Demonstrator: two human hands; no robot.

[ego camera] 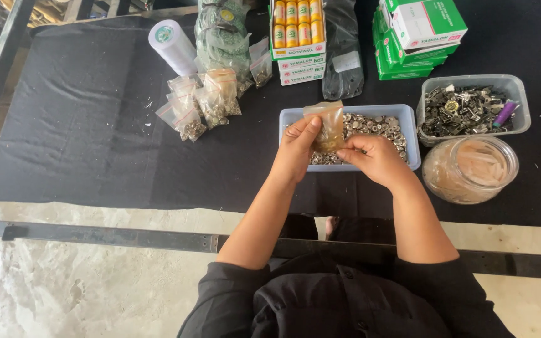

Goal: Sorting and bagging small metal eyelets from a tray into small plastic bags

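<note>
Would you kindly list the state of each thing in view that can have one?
Small plastic bag: upright, held by both hands over the blue tray.
Left hand: closed on the bag's side.
Right hand: pinching the bag's lower edge.
Blue tray: holding metal buttons.
Filled bags: piled on the black cloth.
Glass jar: open, lidless.
Clear tub: open, holding metal parts.

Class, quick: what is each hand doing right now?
Left hand: closed on the small clear bag, holding it up.
Right hand: fingers pinched at the bag's lower edge over the blue tray.
</note>
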